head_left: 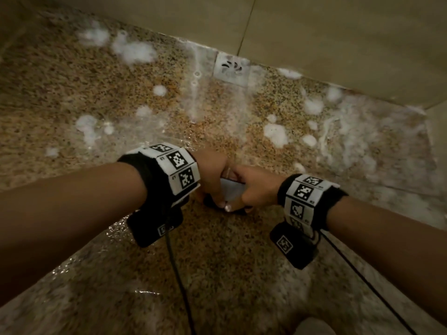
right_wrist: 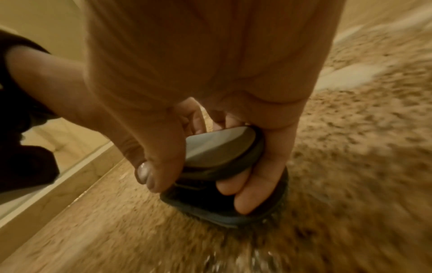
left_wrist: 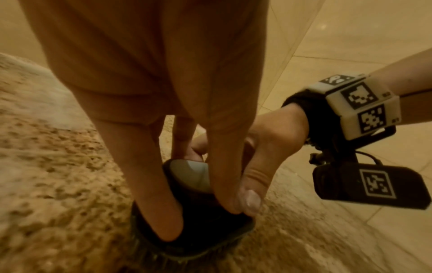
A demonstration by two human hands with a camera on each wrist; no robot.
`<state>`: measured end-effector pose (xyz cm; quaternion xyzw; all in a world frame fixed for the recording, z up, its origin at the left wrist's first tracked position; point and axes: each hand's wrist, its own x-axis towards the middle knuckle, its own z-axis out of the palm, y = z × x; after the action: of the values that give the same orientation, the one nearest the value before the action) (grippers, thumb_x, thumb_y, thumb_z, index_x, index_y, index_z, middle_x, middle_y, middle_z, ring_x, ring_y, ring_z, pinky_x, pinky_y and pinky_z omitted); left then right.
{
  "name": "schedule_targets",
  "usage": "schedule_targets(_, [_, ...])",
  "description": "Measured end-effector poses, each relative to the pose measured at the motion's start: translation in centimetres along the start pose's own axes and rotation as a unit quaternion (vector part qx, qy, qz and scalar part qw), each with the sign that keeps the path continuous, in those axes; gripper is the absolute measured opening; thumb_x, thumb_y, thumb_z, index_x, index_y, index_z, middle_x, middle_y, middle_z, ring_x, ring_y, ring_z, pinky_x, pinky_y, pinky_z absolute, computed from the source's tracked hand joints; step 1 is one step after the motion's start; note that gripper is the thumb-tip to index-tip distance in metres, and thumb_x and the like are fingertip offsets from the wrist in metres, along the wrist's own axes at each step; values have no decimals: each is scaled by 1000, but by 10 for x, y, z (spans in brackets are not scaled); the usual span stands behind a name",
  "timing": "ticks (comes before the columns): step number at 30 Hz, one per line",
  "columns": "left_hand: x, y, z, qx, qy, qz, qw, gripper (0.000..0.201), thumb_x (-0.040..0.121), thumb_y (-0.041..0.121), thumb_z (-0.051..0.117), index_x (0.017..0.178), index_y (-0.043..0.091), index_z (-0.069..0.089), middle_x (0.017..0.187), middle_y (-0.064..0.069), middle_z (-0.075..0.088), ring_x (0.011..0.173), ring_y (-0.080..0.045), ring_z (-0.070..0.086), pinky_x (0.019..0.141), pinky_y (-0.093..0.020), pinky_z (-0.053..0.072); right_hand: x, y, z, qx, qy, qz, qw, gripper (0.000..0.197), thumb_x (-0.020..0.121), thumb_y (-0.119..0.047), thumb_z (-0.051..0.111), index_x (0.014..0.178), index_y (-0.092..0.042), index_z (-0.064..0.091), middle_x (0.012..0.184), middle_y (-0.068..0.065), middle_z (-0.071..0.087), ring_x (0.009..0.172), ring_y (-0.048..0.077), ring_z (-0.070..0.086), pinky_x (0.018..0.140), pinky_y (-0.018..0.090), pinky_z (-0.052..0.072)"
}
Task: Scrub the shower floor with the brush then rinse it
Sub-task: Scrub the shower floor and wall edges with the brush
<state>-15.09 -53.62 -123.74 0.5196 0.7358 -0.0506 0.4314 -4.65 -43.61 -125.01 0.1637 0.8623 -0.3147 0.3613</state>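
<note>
Scrub brush [head_left: 231,189]: dark body, grey-topped handle, bristles down on the speckled shower floor [head_left: 72,93], at frame centre; long axis unclear. Left hand [head_left: 210,175] at 9 o'clock and right hand [head_left: 256,187] at 3 o'clock both curl around it. Foam patches [head_left: 275,134] toward 1 o'clock; drain [head_left: 231,68] at 12 o'clock.

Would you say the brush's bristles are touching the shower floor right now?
Touching. In the right wrist view the brush sits on the speckled shower floor, its bristles splayed against the wet stone with no gap beneath.
</note>
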Motion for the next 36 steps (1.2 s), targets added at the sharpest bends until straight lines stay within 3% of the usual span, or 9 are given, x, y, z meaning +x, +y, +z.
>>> schedule_targets(5, [5,29,39,1,-53,101,994,44,77,47,73,111,21,67,98,1,68,81,-10,60,68,-20,41,-34,22,29,-33,-54,9,998,73,75,-39,82,135,-22,44,129,1,56,114,21,55,96,36,47])
schedule_targets(9, [21,50,63,0,-46,110,993,41,89,35,64,123,15,59,117,-7,62,105,-23,59,84,-28,44,-43,43,33,-74,-36,17,996,69,81,-30,75,138,-17,39,127,7,57,112,26,57,88,36,49])
schedule_targets(14, [42,46,33,-1,75,90,993,46,92,33,58,130,13,44,121,-9,59,108,-26,58,82,-28,43,-29,56,2,-64,34,9,997,58,80,-28,76,127,-18,42,111,1,61,103,21,60,80,29,47])
schedule_targets(19, [65,15,-43,79,268,16,960,44,93,25,52,131,8,36,116,-18,57,96,-34,59,68,-34,38,33,38,-71,-52,253,41,965,60,85,-24,69,130,-10,33,90,2,48,86,26,56,64,29,37])
schedule_targets(22, [59,-4,-77,129,291,8,948,46,91,20,55,128,4,35,106,-23,58,87,-38,59,63,-34,34,48,21,-91,-18,308,21,951,58,87,-21,68,130,-11,30,84,2,48,77,23,53,61,33,41])
schedule_targets(26, [45,-15,-66,119,269,-26,955,45,91,26,57,125,6,35,98,-18,59,73,-30,50,61,-34,35,38,18,-87,-18,264,2,964,51,84,-30,73,113,-18,33,95,5,51,73,19,52,57,28,40])
schedule_targets(29, [33,-21,-47,102,216,-17,971,49,88,33,63,123,7,40,108,-18,59,91,-33,58,66,-32,36,34,8,-61,11,211,-6,977,52,80,-37,76,108,-22,34,97,4,55,74,15,54,56,27,42])
schedule_targets(33, [-6,-46,-24,117,159,-45,979,61,71,52,74,114,16,50,105,-10,63,95,-29,59,68,-29,42,33,-25,-27,-16,118,-30,992,56,81,-41,75,116,-22,36,102,4,55,86,22,56,67,32,46])
schedule_targets(36, [-36,-61,-9,99,102,-64,988,60,68,54,75,113,19,55,104,-3,65,92,-22,60,70,-27,44,36,-54,-5,-44,67,-58,995,65,82,-40,74,130,-19,35,113,6,56,92,21,55,73,34,48])
